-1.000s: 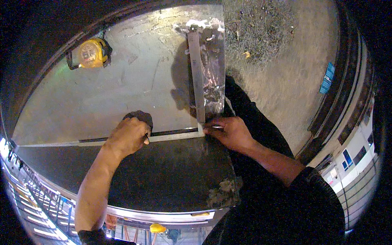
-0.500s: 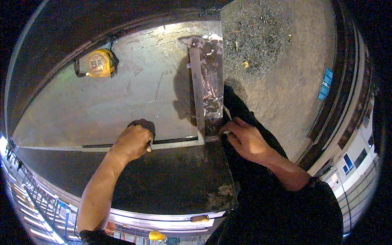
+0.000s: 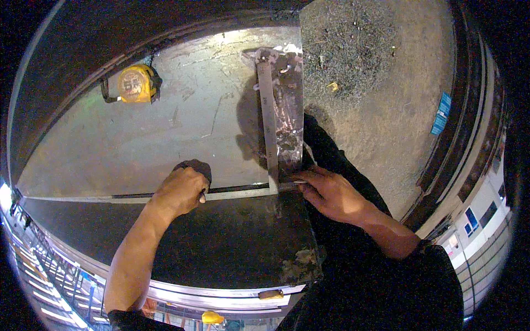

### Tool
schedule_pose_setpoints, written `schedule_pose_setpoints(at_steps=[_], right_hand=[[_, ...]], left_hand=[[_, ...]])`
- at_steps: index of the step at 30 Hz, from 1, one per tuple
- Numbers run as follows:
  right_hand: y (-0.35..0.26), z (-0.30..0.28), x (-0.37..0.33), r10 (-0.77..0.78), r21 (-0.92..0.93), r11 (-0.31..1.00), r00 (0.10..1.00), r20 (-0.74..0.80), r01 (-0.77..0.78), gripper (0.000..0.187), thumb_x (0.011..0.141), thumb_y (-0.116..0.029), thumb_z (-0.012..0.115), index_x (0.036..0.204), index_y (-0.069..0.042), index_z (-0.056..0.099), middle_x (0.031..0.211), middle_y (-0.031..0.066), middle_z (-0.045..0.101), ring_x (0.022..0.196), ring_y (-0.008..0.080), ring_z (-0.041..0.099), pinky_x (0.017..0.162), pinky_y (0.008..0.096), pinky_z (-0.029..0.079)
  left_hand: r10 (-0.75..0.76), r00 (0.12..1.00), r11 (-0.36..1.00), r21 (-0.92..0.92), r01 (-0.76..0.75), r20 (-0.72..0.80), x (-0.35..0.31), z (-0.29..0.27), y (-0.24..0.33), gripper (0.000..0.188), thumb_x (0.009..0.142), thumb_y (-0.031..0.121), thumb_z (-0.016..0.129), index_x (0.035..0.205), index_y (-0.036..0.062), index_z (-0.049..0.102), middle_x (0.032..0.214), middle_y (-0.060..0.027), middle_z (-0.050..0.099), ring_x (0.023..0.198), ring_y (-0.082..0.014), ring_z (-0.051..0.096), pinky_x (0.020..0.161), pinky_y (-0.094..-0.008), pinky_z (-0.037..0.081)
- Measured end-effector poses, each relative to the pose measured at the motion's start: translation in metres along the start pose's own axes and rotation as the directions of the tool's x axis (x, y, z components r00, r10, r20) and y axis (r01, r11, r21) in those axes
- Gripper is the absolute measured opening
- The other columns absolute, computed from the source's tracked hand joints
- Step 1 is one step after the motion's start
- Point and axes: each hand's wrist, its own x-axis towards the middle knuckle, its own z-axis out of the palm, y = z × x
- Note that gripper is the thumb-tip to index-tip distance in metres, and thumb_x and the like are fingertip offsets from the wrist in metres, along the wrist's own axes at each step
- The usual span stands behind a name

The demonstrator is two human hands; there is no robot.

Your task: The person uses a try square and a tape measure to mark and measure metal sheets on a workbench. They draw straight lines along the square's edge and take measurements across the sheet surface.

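An L-shaped steel square [image 3: 266, 118] lies on a metal plate [image 3: 182, 124], its long arm running away from me beside the plate's right end. My left hand [image 3: 182, 190] is closed over the near arm of the square, along the plate's front edge; its fingertips are partly hidden. At the right end, close to the square's corner, my right hand [image 3: 334, 193] pinches a thin pale stick [image 3: 298, 181]. The stick points left, toward the corner; its exact kind is too small to tell.
A yellow tape measure [image 3: 137, 84] rests at the plate's far left. Beyond the plate's right edge lies a concrete floor [image 3: 397, 116] with scattered metal shavings [image 3: 350, 49] and a blue packet [image 3: 440, 114]. Dark steel beams [image 3: 458, 149] stand farther right.
My right hand has moved slightly left, bringing the pale stick closer to the square's corner, and its fingers have stretched out. My left hand and the square hold their place.
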Motion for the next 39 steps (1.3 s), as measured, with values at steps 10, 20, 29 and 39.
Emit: schedule_pose_setpoints(at_steps=[10,20,29,39], right_hand=[[-0.004,-0.004,-0.001,-0.12,-0.059,0.99,0.99,0.079,0.124,0.024,0.092,-0.012,0.055,0.114,-0.007,0.061,0.101,0.0183,0.063,0.093,0.0377,0.061,0.083,0.0443,0.052],[-0.023,-0.032,0.011,-0.199,-0.218,0.962,0.967,-0.157,0.162,0.02,0.086,-0.01,0.062,0.106,-0.008,0.064,0.097,0.014,0.062,0.084,0.0356,0.064,0.072,0.0423,0.054],[-0.032,-0.047,0.055,-0.299,-0.416,0.905,0.826,-0.478,0.087,0.014,0.087,-0.011,0.063,0.098,-0.007,0.056,0.081,0.016,0.064,0.071,0.0387,0.063,0.061,0.046,0.05],[-0.046,-0.052,0.102,-0.156,-0.305,0.951,0.788,-0.595,-0.043,0.023,0.094,-0.016,0.056,0.111,-0.003,0.046,0.075,0.0231,0.063,0.067,0.0445,0.062,0.056,0.0513,0.05]], left_hand=[[0.033,0.998,0.998,0.053,-0.031,-0.044,0.001,0.002,0.001,0.011,0.07,0.01,0.075,0.077,0.0049,0.07,0.084,-0.0186,0.068,0.086,-0.0378,0.066,0.078,-0.0457,0.054],[-0.012,1.0,0.998,0.055,0.013,-0.029,0.003,0.002,0.0,0.013,0.068,0.012,0.077,0.077,0.0052,0.07,0.082,-0.0185,0.068,0.085,-0.0378,0.066,0.076,-0.0458,0.054],[0.01,1.0,1.0,0.018,-0.01,-0.023,0.001,-0.002,0.002,0.008,0.074,0.01,0.069,0.081,0.0063,0.071,0.083,-0.0203,0.067,0.084,-0.04,0.065,0.077,-0.0466,0.053],[0.067,0.997,0.996,0.06,-0.065,-0.033,0.003,0.005,-0.005,0.011,0.072,0.015,0.074,0.077,0.0056,0.07,0.081,-0.02,0.067,0.082,-0.0403,0.064,0.077,-0.0465,0.052]])
